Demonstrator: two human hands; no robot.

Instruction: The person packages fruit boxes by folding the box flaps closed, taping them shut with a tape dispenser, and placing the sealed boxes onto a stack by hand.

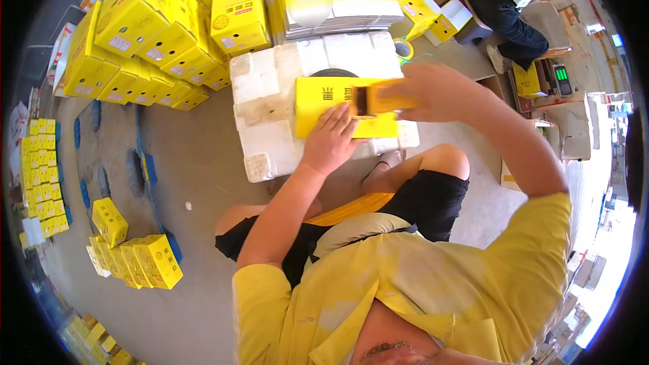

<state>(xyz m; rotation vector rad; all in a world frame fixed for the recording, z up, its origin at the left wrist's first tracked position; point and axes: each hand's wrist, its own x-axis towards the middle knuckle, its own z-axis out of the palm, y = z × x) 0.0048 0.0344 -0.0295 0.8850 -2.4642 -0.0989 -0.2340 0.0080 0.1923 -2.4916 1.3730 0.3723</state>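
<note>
A yellow carton with dark printed characters lies on a worn white foam block. My left hand rests on the carton's front part with its fingers spread. My right hand is closed round an orange tool, whose dark end is over the middle of the carton, close to my left fingertips. The tool is blurred, and I cannot tell whether it touches the carton. Part of a black round thing shows behind the carton.
Stacked yellow boxes stand at the upper left, flat cardboard behind the block. A tape roll is near its back right corner. Another person is at the upper right. More boxes sit on the left floor.
</note>
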